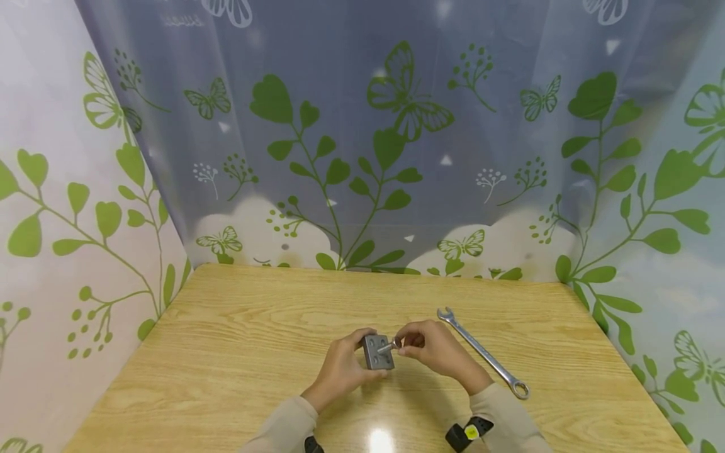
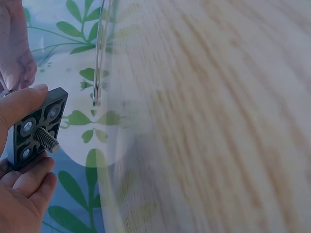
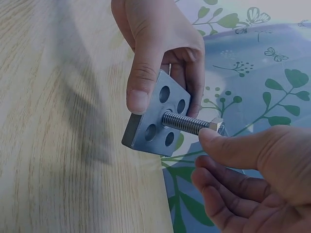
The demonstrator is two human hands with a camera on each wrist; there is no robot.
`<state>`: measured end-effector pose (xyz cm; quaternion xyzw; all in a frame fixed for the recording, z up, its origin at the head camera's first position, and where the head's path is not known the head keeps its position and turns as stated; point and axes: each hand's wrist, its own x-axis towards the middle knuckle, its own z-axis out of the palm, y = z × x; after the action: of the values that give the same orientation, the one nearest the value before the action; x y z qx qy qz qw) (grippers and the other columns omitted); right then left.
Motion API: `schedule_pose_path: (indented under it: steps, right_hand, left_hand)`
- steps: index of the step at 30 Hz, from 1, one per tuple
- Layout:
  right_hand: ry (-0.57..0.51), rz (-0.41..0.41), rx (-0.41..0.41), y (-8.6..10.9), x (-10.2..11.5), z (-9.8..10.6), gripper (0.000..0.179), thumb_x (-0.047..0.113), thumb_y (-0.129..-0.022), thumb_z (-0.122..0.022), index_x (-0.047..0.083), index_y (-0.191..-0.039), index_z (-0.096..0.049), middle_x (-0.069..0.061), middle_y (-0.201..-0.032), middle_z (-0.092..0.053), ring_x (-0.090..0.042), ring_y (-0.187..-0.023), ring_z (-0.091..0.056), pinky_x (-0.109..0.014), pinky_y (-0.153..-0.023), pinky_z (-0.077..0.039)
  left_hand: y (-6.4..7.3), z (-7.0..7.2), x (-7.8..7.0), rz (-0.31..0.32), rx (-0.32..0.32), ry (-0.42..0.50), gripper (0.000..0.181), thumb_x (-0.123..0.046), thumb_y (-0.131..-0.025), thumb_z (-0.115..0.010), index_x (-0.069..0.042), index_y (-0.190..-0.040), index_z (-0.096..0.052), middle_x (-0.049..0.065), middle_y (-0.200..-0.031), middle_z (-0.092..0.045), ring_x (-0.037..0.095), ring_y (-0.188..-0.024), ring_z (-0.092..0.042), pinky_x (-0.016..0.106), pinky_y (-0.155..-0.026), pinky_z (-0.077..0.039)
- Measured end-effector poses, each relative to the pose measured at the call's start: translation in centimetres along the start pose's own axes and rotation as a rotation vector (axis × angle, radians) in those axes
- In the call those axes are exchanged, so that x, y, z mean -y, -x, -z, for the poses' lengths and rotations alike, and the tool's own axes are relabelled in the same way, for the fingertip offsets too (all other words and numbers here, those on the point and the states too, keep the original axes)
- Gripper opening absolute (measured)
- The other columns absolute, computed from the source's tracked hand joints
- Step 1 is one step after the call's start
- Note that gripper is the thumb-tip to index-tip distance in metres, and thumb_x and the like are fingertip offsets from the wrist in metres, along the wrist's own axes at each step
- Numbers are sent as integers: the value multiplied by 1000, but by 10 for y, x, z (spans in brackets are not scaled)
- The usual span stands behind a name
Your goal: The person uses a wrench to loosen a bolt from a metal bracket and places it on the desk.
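My left hand grips a small grey square plate by its edges, thumb on one side and fingers on the other. The plate has a hole near each corner and holds a threaded bolt through its centre. In the left wrist view the bolt's threaded end sticks out of the plate's recessed back. My right hand pinches the bolt at its hex head between thumb and fingers. Both hands are held above the table.
A combination wrench lies slantwise on the wooden table, just right of my right hand. Printed curtains with leaves and butterflies stand along the back and both sides of the table.
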<state>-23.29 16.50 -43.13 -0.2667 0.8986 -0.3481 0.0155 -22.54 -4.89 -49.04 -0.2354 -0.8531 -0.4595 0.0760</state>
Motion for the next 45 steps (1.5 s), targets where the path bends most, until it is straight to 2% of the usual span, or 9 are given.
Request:
schedule_pose_path:
  steps: [4, 8, 12, 19, 22, 27, 33, 40, 45]
  right_hand:
    - [-6, -5, 11, 0, 1, 0, 14, 12, -85, -73, 8, -98, -71, 3, -78, -64, -7, -68, -58, -22, -59, -51]
    - [-4, -56, 21, 0, 3, -1, 25, 28, -89, -69, 5, -99, -72, 2, -80, -66, -8, -68, -58, -24, -58, -51]
    - [-35, -136, 23, 0, 6, -3, 43, 45, -95, -55, 6, -90, -73, -1, -72, -65, -13, -61, -59, -27, -54, -49]
    - [-71, -216, 4, -2, 11, -5, 47, 46, -97, -51, 7, -79, -70, -3, -59, -61, -13, -50, -53, -27, -47, -43]
    - [-69, -191, 14, -3, 12, -5, 38, 40, -96, -56, 7, -82, -69, -4, -64, -63, -14, -53, -55, -27, -47, -45]
    - [-35, -39, 38, -3, 11, -3, 15, 19, -92, -65, 6, -100, -68, -3, -86, -67, -14, -73, -61, -25, -61, -51]
    - [-25, 57, 44, -3, 9, -1, 18, 4, -84, -71, 5, -102, -70, -1, -92, -67, -13, -79, -61, -26, -70, -53]
    - [-42, 45, 72, -3, 10, 1, 22, 6, -84, -72, 4, -106, -69, -4, -95, -68, -15, -81, -62, -27, -71, -54]
    - [-55, -42, 78, -3, 6, 0, 29, 24, -91, -67, 1, -109, -68, -7, -93, -70, -17, -79, -65, -29, -66, -55]
  left_hand:
    - [0, 0, -1, 4, 0, -1, 70, -16, -63, -90, -2, -123, -58, 15, -117, -66, 29, -106, -65, 39, -91, -54]
    - [0, 0, -2, 13, 7, 10, 70, -16, -64, -90, -1, -124, -57, 15, -119, -65, 30, -108, -65, 40, -92, -54]
    - [0, 0, -3, 12, 16, 19, 71, -15, -65, -89, 1, -126, -56, 15, -120, -65, 30, -110, -64, 41, -93, -53]
    - [-1, -1, -3, 7, 12, 18, 71, -16, -65, -89, 2, -125, -56, 15, -117, -67, 29, -108, -64, 41, -93, -53]
    - [-2, -1, -2, 4, 13, 13, 71, -17, -65, -89, 2, -126, -56, 14, -118, -66, 29, -109, -64, 40, -93, -53]
    - [-1, 0, -1, 3, 16, 17, 70, -16, -66, -89, 3, -125, -56, 16, -119, -65, 30, -108, -64, 41, -92, -53]
    - [-2, 0, 0, 8, 15, 3, 70, -18, -65, -89, 2, -124, -57, 15, -118, -66, 30, -107, -65, 40, -91, -54]
    - [-1, 0, -1, -1, 18, 4, 70, -18, -65, -89, 2, -124, -57, 15, -118, -66, 29, -107, -65, 38, -91, -54]
    - [0, 0, -1, 3, 27, 16, 71, -17, -66, -89, 3, -125, -56, 15, -119, -65, 29, -109, -64, 38, -93, -53]
